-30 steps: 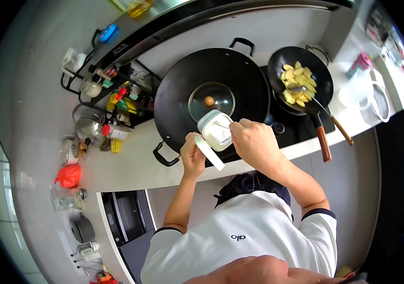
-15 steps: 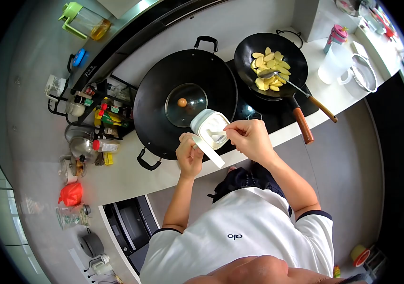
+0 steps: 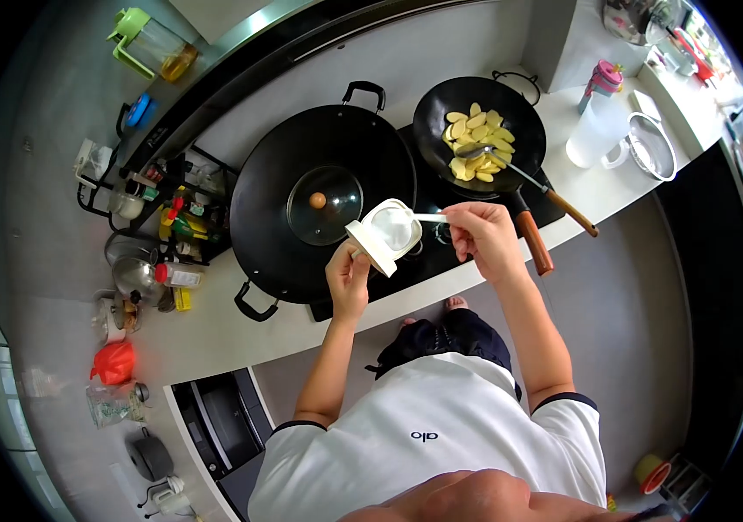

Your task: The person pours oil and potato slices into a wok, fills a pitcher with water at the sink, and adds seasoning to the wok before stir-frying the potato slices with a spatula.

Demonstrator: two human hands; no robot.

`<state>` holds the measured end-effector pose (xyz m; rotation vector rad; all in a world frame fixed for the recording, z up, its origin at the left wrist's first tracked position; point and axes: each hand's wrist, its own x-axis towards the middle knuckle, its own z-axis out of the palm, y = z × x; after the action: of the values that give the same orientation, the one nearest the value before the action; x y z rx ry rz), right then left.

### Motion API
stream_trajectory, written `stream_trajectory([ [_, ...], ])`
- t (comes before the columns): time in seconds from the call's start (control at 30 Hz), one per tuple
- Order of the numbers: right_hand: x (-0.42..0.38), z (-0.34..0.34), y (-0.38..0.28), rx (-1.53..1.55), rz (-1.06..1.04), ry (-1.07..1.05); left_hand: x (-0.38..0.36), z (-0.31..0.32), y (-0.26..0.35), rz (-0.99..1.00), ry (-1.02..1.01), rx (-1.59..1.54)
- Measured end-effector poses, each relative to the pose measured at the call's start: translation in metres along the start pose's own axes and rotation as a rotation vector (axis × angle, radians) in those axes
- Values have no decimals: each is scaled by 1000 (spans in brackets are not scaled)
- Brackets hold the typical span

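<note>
My left hand (image 3: 349,278) is closed on a white-rimmed seasoning container (image 3: 412,241), whose lid (image 3: 372,250) stands open on the left. Between the fingertips of my right hand (image 3: 486,238) is the handle of a small white spoon (image 3: 428,217). The spoon's bowl lies over the container's mouth, and white matter shows there; whether it is in the spoon or below it is hard to tell. Beyond the container is a big black wok (image 3: 254,187) covered by a lid with a glass centre (image 3: 334,184) and round knob. Farther right, a smaller wok (image 3: 432,113) holds pale yellow slices (image 3: 481,130).
A metal spatula with a wooden handle (image 3: 573,213) rests in the smaller wok. Its own brown handle (image 3: 533,242) juts over the counter edge. A frosted jug (image 3: 593,130) and a strainer (image 3: 663,148) stand right. Bottles crowd a rack (image 3: 184,204) at left.
The spoon has come up and to the right within the container's mouth, and my right hand has shifted right. The container is tilted differently in my left hand. The whole view has shifted slightly.
</note>
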<state>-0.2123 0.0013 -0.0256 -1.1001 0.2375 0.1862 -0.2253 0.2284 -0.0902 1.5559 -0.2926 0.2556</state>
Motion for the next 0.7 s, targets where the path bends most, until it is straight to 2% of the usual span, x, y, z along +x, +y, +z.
stream_trajectory([
  [0.17,33,-42,-37,39,-115,111,0,-1,-8,-30,-43,-76],
  [0.37,102,-104,-64,-79,-237,310,-2,-1,-1,-32,49,-86],
  [0.7,162,-126,-66,-174,-309,382,-12,-19,0,-26,155,-54],
])
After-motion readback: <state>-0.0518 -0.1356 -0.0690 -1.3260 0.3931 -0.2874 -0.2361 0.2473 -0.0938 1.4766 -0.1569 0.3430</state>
